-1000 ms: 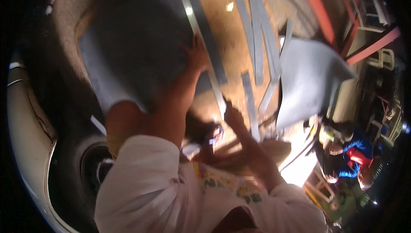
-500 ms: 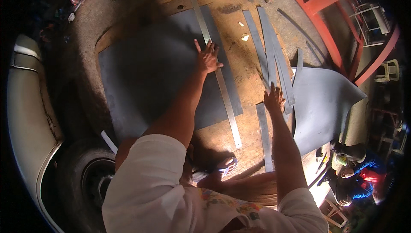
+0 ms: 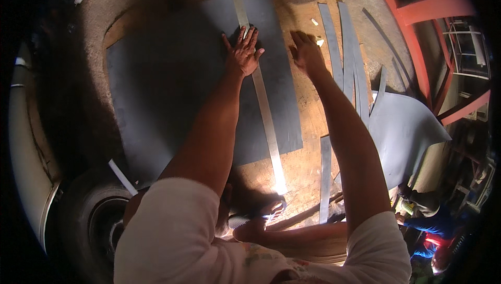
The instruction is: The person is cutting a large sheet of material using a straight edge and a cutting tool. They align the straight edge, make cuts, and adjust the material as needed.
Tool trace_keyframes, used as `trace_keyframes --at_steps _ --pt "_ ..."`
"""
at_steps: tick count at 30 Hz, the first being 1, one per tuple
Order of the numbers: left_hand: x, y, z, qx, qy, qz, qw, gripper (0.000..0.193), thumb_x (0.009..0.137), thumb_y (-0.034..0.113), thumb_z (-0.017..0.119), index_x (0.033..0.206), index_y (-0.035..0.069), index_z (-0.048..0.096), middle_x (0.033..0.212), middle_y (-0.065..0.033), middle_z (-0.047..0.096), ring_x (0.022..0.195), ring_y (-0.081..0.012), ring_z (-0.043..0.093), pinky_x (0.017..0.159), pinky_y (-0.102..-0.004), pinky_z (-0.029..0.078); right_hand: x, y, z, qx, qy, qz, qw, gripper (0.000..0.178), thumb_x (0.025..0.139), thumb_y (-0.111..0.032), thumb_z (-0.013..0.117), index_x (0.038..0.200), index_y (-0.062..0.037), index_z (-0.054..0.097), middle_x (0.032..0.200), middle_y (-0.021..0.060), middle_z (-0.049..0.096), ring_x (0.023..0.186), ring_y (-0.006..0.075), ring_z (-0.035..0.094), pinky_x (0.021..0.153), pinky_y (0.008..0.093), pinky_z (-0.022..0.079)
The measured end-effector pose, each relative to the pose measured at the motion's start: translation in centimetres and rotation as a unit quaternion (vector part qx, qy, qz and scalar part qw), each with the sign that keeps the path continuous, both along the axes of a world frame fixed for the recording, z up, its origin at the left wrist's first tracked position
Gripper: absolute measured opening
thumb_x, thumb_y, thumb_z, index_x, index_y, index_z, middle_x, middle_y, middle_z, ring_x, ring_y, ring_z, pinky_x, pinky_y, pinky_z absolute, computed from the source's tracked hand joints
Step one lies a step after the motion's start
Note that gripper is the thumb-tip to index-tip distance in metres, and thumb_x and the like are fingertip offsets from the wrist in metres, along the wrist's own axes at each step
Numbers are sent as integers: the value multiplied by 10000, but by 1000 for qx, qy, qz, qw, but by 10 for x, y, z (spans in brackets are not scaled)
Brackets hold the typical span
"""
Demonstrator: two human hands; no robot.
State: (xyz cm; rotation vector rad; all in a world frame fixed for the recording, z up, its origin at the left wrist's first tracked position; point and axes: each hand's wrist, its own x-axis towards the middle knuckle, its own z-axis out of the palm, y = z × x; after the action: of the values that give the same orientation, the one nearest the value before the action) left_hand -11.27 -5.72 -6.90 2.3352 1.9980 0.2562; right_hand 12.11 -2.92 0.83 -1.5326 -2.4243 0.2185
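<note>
My left hand (image 3: 243, 53) presses flat on a long metal ruler (image 3: 269, 122), its fingers spread. Beneath the ruler lies a large dark grey sheet (image 3: 156, 96), on a worn wooden board (image 3: 308, 111). To the right of the sheet's edge, my right hand (image 3: 309, 57) is over the board with its fingers bent and close together. Whatever it may hold is hidden under the fingers. Beside it are a whitish lump (image 3: 320, 42) and a small white piece (image 3: 314, 22). Several narrow grey strips (image 3: 346, 49) lie further right.
A curled grey sheet (image 3: 407, 132) lies right of my forearm, with a loose strip (image 3: 325, 179) nearby. Red metal beams (image 3: 412, 49) stand at the far right. At the left are a wheel (image 3: 99, 221) and a pale vehicle panel (image 3: 26, 148). Another person (image 3: 436, 232) is at lower right.
My right hand has left the grey strips and moved up and left, toward the sheet's right edge. My left hand stays on the ruler. The whole view has shifted slightly.
</note>
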Motion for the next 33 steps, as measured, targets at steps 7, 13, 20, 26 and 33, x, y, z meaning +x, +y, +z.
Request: trace_keyframes --at_steps 7,13,20,26,33 --pt "11 0 13 -21 2 -5 1000 670 1055 577 356 1613 211 292 1690 57 243 1570 -163 200 1200 -775 58 -64 154 -38 22 -147 71 986 537 882 -143 721 1388 -81 551 1295 174 633 1137 392 604 898 503 555" --pt "2 1 22 -83 19 8 996 676 1059 576 345 1623 215 252 1699 64 199 1580 -137 139 1206 -767 33 -98 218 -62 -119 -175 60 976 512 801 -81 733 1297 -91 604 997 185 717 954 356 689 769 479 573" --pt "7 7 25 -108 9 9 994 673 1064 571 332 1629 222 228 1701 73 171 1582 -131 111 1219 -751 0 -94 260 -124 -31 -114 27 993 351 796 -115 734 1141 -91 673 962 151 709 921 344 665 758 443 558" --pt "-1 4 21 -109 20 16 994 686 1054 588 344 1625 222 239 1699 73 171 1581 -135 115 1216 -756 2 -107 238 -117 98 24 33 994 324 793 -144 781 1102 -97 693 1017 111 685 1012 306 636 824 450 526" --pt "0 1 24 -92 5 16 996 657 1059 561 371 1616 229 263 1685 66 207 1579 -141 125 1201 -776 36 -100 215 -95 123 52 75 988 405 722 -34 788 1104 -116 681 1081 108 666 1064 360 611 874 461 518"
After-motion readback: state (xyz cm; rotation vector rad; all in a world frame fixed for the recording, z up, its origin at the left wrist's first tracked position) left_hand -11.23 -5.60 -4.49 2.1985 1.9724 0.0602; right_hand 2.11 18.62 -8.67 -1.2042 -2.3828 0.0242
